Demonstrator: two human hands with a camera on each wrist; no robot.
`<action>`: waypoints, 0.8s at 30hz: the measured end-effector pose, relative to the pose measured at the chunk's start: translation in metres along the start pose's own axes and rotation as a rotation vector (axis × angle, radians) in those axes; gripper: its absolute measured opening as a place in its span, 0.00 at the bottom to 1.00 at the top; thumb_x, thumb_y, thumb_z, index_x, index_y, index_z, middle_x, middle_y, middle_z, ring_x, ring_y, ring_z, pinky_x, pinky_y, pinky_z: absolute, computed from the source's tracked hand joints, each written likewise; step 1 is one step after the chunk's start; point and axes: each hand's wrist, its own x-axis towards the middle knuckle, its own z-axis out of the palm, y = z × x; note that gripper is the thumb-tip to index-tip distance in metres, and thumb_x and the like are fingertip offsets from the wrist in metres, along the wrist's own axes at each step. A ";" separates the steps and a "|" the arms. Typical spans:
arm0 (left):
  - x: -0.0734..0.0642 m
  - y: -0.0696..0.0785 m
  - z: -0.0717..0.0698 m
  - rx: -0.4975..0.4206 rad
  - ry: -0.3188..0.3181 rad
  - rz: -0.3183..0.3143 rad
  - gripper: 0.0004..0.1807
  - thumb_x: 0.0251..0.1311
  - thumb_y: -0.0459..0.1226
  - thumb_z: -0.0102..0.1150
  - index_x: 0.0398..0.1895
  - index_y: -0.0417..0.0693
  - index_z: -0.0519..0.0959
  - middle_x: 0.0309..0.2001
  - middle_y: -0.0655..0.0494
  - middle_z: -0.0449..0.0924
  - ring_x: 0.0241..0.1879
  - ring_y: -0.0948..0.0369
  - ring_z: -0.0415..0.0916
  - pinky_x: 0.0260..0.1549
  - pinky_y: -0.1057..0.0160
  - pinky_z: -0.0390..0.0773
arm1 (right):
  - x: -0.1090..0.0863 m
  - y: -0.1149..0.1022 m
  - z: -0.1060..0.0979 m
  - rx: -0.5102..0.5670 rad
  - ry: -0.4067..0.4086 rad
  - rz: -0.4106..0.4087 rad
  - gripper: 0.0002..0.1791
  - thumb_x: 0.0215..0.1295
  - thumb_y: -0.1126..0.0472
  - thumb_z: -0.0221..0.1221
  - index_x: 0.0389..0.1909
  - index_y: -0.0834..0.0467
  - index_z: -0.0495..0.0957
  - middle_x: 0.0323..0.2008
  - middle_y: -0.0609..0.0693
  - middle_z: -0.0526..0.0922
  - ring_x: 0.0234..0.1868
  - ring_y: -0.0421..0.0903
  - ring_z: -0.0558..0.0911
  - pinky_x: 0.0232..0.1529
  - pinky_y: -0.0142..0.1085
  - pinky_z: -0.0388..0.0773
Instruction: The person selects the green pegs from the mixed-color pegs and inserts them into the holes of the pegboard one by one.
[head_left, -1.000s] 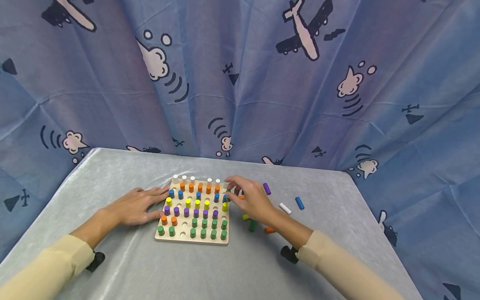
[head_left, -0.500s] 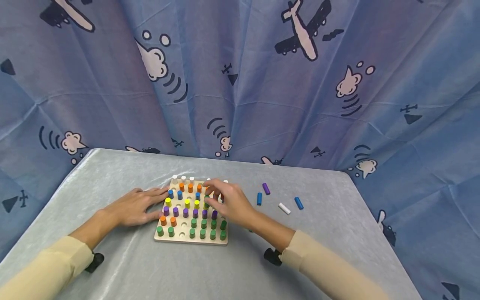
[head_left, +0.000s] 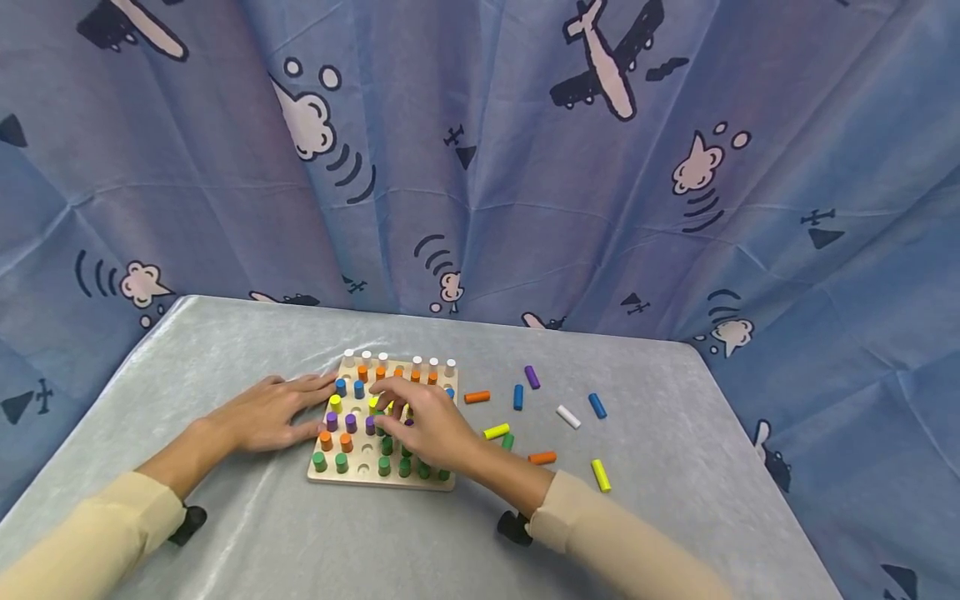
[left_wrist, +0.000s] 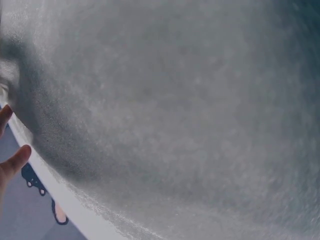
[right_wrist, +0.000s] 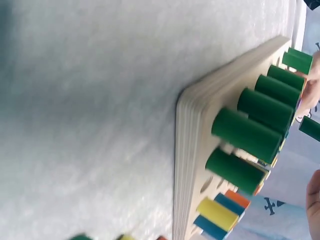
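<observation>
A light wooden pegboard (head_left: 366, 481) carries rows of upright coloured pegs: white at the back, then orange, blue, yellow, purple, and green at the front. My left hand (head_left: 277, 412) rests flat beside the board, fingers straight and fingertips touching its left edge. Over the middle of the board, my right hand (head_left: 431, 421) pinches a green peg (head_left: 380, 423) between thumb and fingers, hiding several pegs behind it. The right wrist view catches this green peg (right_wrist: 310, 128) raised above the board, beside standing green pegs (right_wrist: 247, 134). Only two fingertips (left_wrist: 19, 157) appear in the left wrist view.
Loose pegs lie right of the board: orange (head_left: 477, 397), blue (head_left: 518, 397), purple (head_left: 532, 377), white (head_left: 567, 417), yellow (head_left: 601, 475) and green (head_left: 507, 442) among them. Some board holes (head_left: 367, 448) hold no peg. A patterned blue curtain (head_left: 480, 208) hangs behind the grey-covered table (head_left: 247, 533).
My right hand has moved left with the green peg, from the board's right edge to its middle, uncovering loose pegs on the right. My left hand has stayed in place.
</observation>
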 end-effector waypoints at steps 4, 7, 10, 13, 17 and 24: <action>-0.001 -0.001 0.000 0.003 0.006 0.007 0.39 0.70 0.60 0.48 0.72 0.42 0.67 0.75 0.46 0.60 0.71 0.44 0.62 0.57 0.33 0.66 | 0.002 0.000 0.007 0.023 0.016 -0.025 0.20 0.63 0.66 0.67 0.55 0.61 0.77 0.37 0.48 0.86 0.34 0.35 0.80 0.35 0.30 0.80; 0.000 -0.001 0.001 0.006 0.016 0.006 0.38 0.70 0.59 0.49 0.72 0.41 0.67 0.75 0.46 0.60 0.71 0.44 0.62 0.57 0.33 0.66 | 0.003 0.001 0.012 0.036 0.020 -0.013 0.19 0.63 0.66 0.67 0.55 0.60 0.77 0.36 0.49 0.86 0.35 0.34 0.81 0.38 0.33 0.82; 0.000 -0.002 0.002 0.006 0.021 0.001 0.38 0.69 0.58 0.50 0.72 0.42 0.67 0.75 0.47 0.59 0.71 0.45 0.62 0.57 0.33 0.66 | 0.004 0.001 0.017 0.025 0.007 0.005 0.19 0.63 0.65 0.67 0.54 0.60 0.78 0.36 0.47 0.86 0.35 0.33 0.80 0.39 0.33 0.82; 0.001 -0.003 0.003 0.004 0.020 -0.005 0.38 0.69 0.58 0.51 0.72 0.42 0.67 0.75 0.47 0.59 0.71 0.45 0.61 0.58 0.33 0.65 | 0.004 0.001 0.020 -0.006 -0.020 0.026 0.18 0.64 0.64 0.66 0.55 0.60 0.78 0.37 0.46 0.85 0.35 0.31 0.79 0.39 0.29 0.80; 0.001 -0.003 0.003 0.003 0.012 -0.007 0.38 0.69 0.59 0.50 0.73 0.43 0.66 0.75 0.47 0.59 0.71 0.45 0.61 0.58 0.33 0.65 | 0.003 0.002 0.024 -0.042 -0.055 0.038 0.17 0.66 0.63 0.65 0.55 0.59 0.78 0.36 0.43 0.84 0.34 0.30 0.77 0.38 0.23 0.76; 0.000 0.000 0.000 -0.004 0.015 0.006 0.38 0.70 0.59 0.49 0.72 0.42 0.67 0.75 0.46 0.60 0.70 0.44 0.62 0.57 0.32 0.66 | -0.001 0.007 0.031 -0.059 -0.074 -0.001 0.16 0.66 0.64 0.65 0.53 0.59 0.79 0.36 0.43 0.84 0.34 0.30 0.76 0.38 0.20 0.73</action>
